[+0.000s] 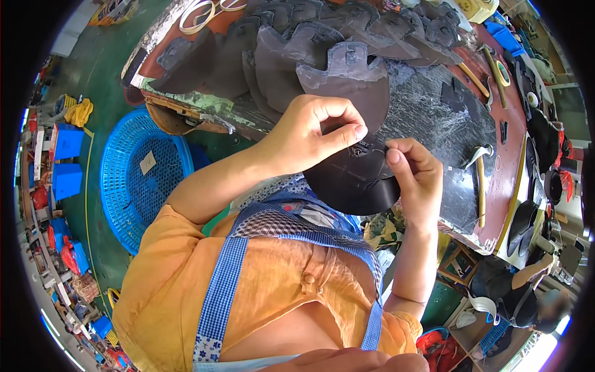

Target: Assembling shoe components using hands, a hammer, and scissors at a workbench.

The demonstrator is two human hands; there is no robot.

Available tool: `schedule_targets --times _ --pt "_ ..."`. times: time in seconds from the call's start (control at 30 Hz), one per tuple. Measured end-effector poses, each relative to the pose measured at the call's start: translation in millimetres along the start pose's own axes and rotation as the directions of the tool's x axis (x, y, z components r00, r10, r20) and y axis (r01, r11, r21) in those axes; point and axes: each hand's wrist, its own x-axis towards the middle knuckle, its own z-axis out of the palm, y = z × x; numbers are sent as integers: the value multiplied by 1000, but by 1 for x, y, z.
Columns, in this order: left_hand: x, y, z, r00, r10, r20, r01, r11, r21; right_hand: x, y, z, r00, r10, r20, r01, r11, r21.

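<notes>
A curved black leather-like piece (350,186) hangs in front of my chest, its upper edge held between both hands. My left hand (313,133) is closed, with thumb and forefinger pinched at the piece's upper edge. At the right end of that edge, the thumb and fingers of my right hand (418,173) pinch it too. Small pale marks show near the top of the piece. Just beyond my hands, a dark brown leather-like piece (347,84) with a greyish tabbed edge lies on the worktable, overlapping several similar pieces (297,53).
A scratched dark slab (427,118) covers part of the reddish worktable (511,124). Hammers (481,186) and a tape roll (502,73) lie at the right. A blue plastic basket (114,180) stands on the green floor at left. Another person (508,288) is at lower right.
</notes>
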Motion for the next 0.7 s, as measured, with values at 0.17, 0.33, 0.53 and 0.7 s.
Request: schedule_targets --times 0.17,0.33,0.53,0.7 --pt "5 -1 4 999 -36 -29 33 993 -116 2 3 3 991 -118 -55 123 989 85" --pt "4 -10 1 994 -82 69 93 982 -165 2 7 -2 999 36 15 -36 999 1" --pt "4 -13 -4 983 -136 126 177 892 -415 4 22 -3 999 -37 5 37 999 -38" --pt "6 -16 -2 986 -119 119 152 936 -319 5 24 -2 1000 2 -7 -2 1000 -13"
